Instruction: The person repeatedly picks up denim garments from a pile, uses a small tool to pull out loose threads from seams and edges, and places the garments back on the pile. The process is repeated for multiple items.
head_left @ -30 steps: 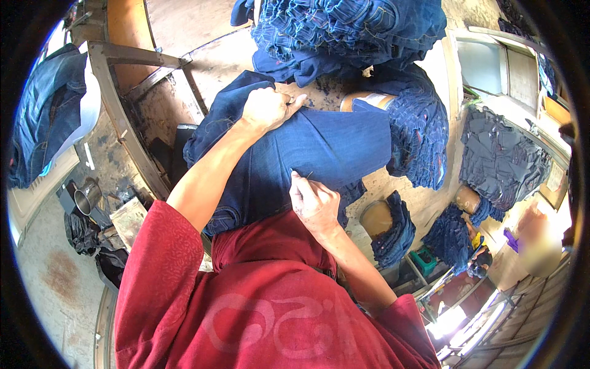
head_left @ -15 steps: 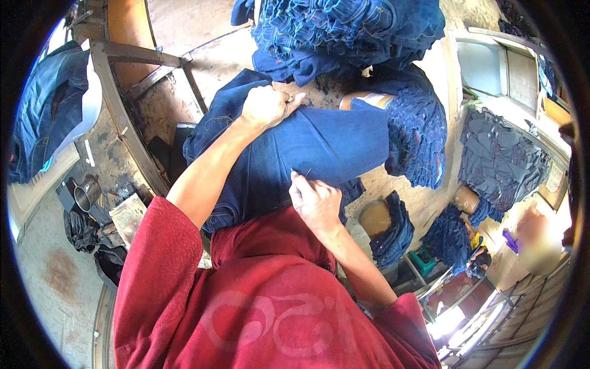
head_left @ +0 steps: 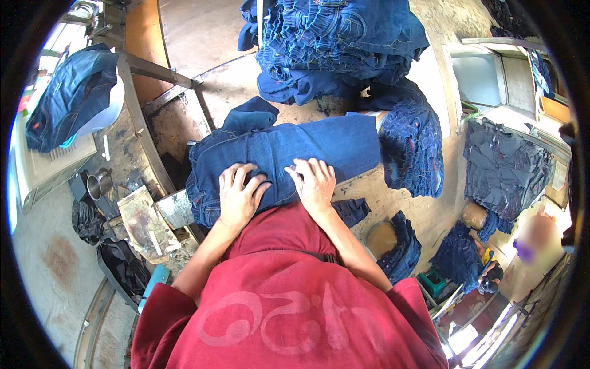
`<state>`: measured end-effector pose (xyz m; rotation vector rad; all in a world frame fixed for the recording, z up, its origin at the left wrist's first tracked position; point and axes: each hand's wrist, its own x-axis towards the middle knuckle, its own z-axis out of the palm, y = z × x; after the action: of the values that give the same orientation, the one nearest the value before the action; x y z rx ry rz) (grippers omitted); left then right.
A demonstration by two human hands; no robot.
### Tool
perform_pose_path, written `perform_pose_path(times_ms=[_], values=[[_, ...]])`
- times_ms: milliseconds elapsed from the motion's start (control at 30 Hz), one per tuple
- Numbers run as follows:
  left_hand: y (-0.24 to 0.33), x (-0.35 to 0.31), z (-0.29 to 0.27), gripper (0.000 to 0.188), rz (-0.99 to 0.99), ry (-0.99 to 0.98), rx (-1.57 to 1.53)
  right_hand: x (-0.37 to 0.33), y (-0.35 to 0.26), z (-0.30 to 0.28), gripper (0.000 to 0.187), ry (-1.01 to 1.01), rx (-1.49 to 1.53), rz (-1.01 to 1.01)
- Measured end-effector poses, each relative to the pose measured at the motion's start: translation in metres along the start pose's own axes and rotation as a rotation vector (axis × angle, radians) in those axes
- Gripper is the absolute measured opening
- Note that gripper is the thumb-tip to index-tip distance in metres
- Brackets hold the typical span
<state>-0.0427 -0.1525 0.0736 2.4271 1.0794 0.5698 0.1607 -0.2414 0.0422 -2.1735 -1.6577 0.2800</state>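
Observation:
A pair of dark blue jeans [head_left: 319, 147] lies folded flat across in front of me, one leg end pointing right and a bunched part beyond it at the far left. My left hand [head_left: 241, 192] rests on the near left part of the denim, its fingers spread and bent. To the right of it, my right hand [head_left: 314, 187] lies on the near edge with curved fingers and the thumb apart. Neither hand visibly holds anything else; the undersides of the fingers are hidden.
Beyond the jeans rises a tall stack of jeans [head_left: 335, 49], with another denim bundle [head_left: 413, 144] draped to the right. Grey garments [head_left: 504, 166] are piled farther right. A wooden frame [head_left: 144, 132], a metal cup [head_left: 99, 184] and a worn board [head_left: 144, 218] stand left. A blurred person [head_left: 538, 240] is at far right.
My left hand has come back from the far edge of the jeans to the near side, its grip loosened. My right hand has shifted slightly and its fingers have spread. The denim lies flatter.

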Motion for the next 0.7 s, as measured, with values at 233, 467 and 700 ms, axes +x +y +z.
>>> perform_pose_path(times_ms=[233,467,700], values=[[-0.013,-0.026,0.028,0.02,-0.012,-0.034,0.098,0.011,0.04,-0.016,0.017,-0.002,-0.261,-0.231],[0.04,-0.025,0.007,0.016,-0.186,-0.014,0.01,-0.008,0.036,-0.052,0.022,-0.127,0.409,0.135],[0.089,0.013,0.03,0.034,-0.845,-0.234,-1.081,0.001,0.05,-0.068,0.029,-0.267,0.644,0.161]])
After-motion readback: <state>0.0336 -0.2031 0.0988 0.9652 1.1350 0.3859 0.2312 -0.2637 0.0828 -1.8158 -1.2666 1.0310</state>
